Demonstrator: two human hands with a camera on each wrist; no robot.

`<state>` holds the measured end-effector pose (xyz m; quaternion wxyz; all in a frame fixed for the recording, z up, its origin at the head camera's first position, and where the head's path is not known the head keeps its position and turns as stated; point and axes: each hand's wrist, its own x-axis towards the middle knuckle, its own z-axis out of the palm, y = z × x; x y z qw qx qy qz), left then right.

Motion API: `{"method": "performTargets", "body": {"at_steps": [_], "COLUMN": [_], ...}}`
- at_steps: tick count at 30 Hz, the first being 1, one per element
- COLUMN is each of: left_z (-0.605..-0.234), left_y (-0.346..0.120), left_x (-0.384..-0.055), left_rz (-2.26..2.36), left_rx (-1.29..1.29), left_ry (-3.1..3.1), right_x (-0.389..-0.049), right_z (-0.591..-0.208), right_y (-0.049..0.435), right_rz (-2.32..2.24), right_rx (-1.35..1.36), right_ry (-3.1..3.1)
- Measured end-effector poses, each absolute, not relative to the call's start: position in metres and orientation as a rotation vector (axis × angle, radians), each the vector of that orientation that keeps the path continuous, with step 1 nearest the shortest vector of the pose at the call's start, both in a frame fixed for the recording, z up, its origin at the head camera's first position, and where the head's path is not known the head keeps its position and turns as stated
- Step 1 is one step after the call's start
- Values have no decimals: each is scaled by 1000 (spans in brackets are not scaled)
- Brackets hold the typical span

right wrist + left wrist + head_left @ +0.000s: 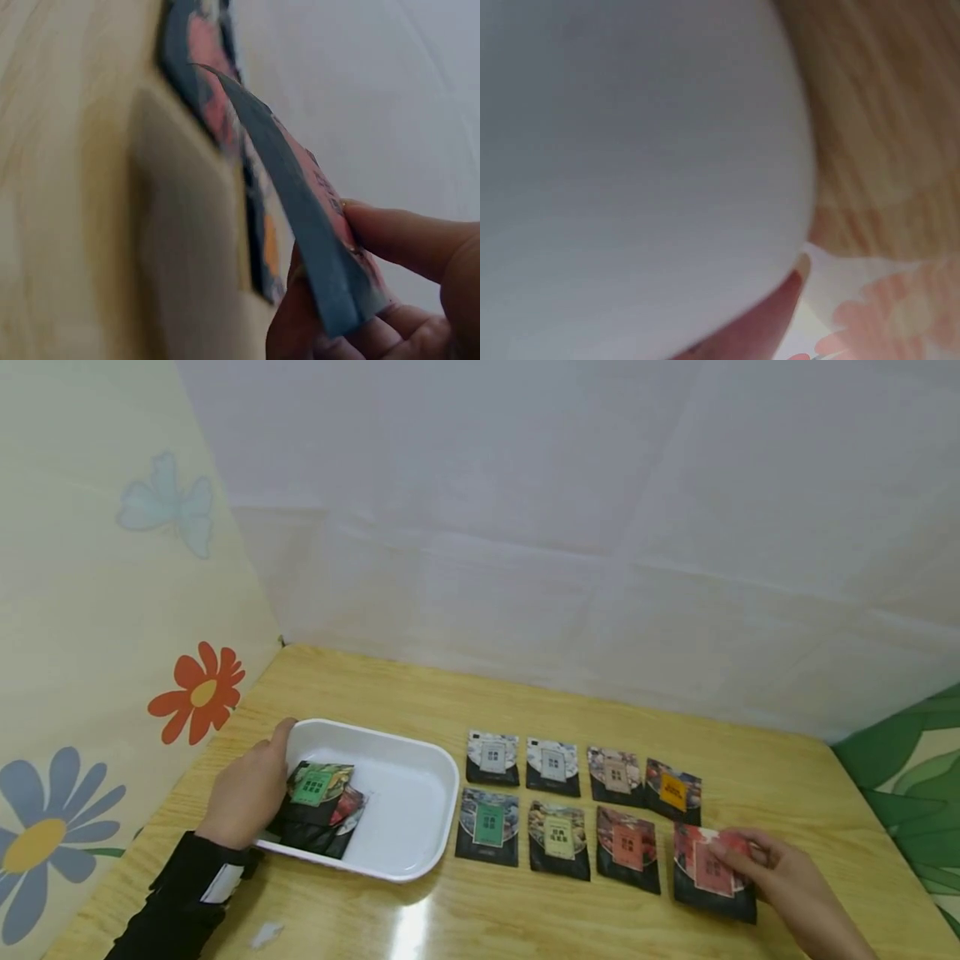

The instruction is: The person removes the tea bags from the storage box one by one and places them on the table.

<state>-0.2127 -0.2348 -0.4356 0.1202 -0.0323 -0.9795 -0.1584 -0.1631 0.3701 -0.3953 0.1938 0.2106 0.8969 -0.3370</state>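
Note:
My left hand (243, 789) holds the left end of a white tray (408, 810); the tray's smooth wall (645, 165) fills most of the left wrist view, with one finger (761, 319) showing past its edge. Inside the tray lie several dark packets (318, 802), the top one with a green label. At the right end of the rows, my right hand (787, 877) pinches a red-labelled packet (712, 868) between thumb and fingers. In the right wrist view this packet (292, 202) is tilted above the table, its dark back partly showing.
Two rows of similar packets lie on the wooden table (555, 910): white and grey ones (552, 766) and an orange-labelled one (673, 791) behind, green (487, 827), yellow (560, 841) and red (628, 847) in front. A white scrap (266, 934) lies near the front edge. A white sheet (525, 568) hangs behind.

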Motion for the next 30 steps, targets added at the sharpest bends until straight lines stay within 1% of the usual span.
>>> {"method": "performTargets", "body": {"at_steps": [7, 14, 24, 30], "left_z": [-438, -439, -439, -439], "left_y": [-236, -236, -236, -234], "left_x": [-213, -214, -215, -215], "left_rz": [-465, -464, -461, -461], "left_rx": [-77, -76, -86, -78], "left_ry": [-2871, -2867, -2849, -2855], "right_x": [-166, -167, -168, -168], "right_z": [-417, -427, -422, -418], "right_y": [380, 378, 369, 367], "right_rz": [-916, -806, -647, -608], "right_rx": [639, 591, 504, 506], "right_ry": [2596, 2733, 2824, 2805]}}
